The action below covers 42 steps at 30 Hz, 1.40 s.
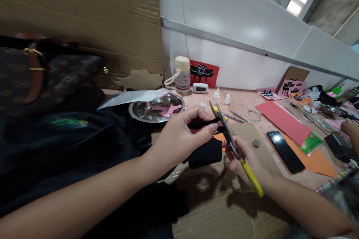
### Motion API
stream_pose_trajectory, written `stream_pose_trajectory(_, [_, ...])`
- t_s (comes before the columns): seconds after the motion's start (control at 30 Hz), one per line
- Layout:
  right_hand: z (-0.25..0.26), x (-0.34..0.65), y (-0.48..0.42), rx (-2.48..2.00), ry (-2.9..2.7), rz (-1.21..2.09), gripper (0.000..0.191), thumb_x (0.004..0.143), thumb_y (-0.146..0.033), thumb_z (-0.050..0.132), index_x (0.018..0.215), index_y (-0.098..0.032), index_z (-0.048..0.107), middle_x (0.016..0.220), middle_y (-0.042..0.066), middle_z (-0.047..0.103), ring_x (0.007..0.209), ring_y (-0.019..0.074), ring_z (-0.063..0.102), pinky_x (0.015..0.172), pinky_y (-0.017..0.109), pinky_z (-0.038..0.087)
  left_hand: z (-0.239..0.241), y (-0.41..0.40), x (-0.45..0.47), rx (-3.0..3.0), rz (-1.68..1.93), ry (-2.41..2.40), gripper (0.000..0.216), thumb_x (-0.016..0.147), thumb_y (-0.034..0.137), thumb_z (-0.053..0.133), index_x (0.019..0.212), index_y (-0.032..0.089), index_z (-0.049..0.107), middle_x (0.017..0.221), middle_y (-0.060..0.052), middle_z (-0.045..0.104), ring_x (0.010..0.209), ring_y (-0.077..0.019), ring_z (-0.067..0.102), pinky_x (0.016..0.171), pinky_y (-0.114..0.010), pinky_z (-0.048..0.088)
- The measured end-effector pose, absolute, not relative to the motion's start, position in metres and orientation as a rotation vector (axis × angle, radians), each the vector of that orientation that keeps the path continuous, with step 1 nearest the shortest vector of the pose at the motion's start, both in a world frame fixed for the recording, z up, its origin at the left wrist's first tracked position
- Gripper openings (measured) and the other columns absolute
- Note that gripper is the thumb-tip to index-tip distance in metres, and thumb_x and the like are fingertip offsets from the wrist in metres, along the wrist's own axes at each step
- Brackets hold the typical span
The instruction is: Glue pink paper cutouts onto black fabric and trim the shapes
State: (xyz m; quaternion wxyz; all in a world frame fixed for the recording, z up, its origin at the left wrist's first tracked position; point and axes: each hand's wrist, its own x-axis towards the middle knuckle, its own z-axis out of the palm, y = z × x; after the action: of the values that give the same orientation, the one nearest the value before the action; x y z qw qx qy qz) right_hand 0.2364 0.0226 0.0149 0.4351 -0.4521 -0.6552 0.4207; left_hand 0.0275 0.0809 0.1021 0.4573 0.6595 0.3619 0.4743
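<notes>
My left hand (186,130) pinches a small black piece, which looks like fabric (206,122), between thumb and fingers. In my right hand (244,157) is a pair of scissors (230,138) with yellow handles. The parted blades point up and away, and the tip of the black piece lies at them. Below my hands a larger folded black cloth (206,153) rests on the cardboard sheet (202,209). Part of an orange paper piece (219,140) shows behind the scissors.
A steel bowl (134,114) with pink cutouts (166,109) stands behind my left hand. Further back are a bottle (182,76), a small clock (200,88) and glue bottles (215,96). To the right lie a phone (285,152), red paper (283,121) and another person's hand (350,129).
</notes>
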Motion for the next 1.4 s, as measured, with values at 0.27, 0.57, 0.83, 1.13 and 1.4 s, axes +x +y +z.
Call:
stream_pose_trajectory(0.27, [0.0161,0.2364,0.0228,-1.152,-1.629,1.030,0.062,0.080,-0.078,0.074,0.105,-0.023,0.059,0.082,-0.002,0.049,0.072,0.0159,0.042,0.065,0.030,0.037,0.0977,0.0850,0.0282,1.623,1.174,0.843,0.019,0.071,0.034,0.072,0.067,0.022,0.058,0.069,0.002,0.065,0.064,-0.0142,0.061,0.067,-0.025,0.054])
stream_pose_trajectory(0.57, [0.0126,0.2370,0.0229,-1.141,-1.600,1.073,0.070,0.077,-0.086,0.070,0.105,-0.023,0.058,0.080,-0.003,0.047,0.070,0.0157,0.041,0.065,0.031,0.036,0.0993,0.0847,0.0272,1.635,1.172,0.822,0.019,0.073,0.033,0.073,0.067,0.022,0.058,0.070,0.002,0.065,0.064,-0.0147,0.061,0.068,-0.027,0.054])
stream_pose_trajectory(0.83, [0.0160,0.2356,0.0232,-1.137,-1.632,1.018,0.068,0.077,-0.085,0.070,0.102,-0.023,0.059,0.083,-0.002,0.050,0.073,0.0167,0.044,0.068,0.031,0.038,0.0956,0.0863,0.0268,1.643,1.188,0.809,0.017,0.074,0.033,0.071,0.067,0.021,0.060,0.072,0.002,0.067,0.066,-0.0134,0.062,0.066,-0.024,0.052])
stream_pose_trajectory(1.13, [0.0160,0.2357,0.0232,-1.143,-1.625,1.015,0.065,0.077,-0.083,0.073,0.101,-0.023,0.059,0.081,-0.002,0.048,0.070,0.0158,0.041,0.065,0.030,0.035,0.0974,0.0861,0.0271,1.568,1.177,0.808,0.020,0.070,0.035,0.073,0.067,0.020,0.061,0.070,0.003,0.066,0.065,-0.0113,0.062,0.065,-0.021,0.053])
stream_pose_trajectory(1.4, [0.0177,0.2352,0.0230,-1.169,-1.600,1.049,0.072,0.072,-0.086,0.073,0.099,-0.021,0.059,0.076,-0.004,0.045,0.067,0.0143,0.037,0.062,0.029,0.032,0.0994,0.0864,0.0274,1.588,1.181,0.814,0.020,0.070,0.035,0.073,0.065,0.020,0.060,0.066,0.004,0.063,0.061,-0.0103,0.060,0.061,-0.020,0.049])
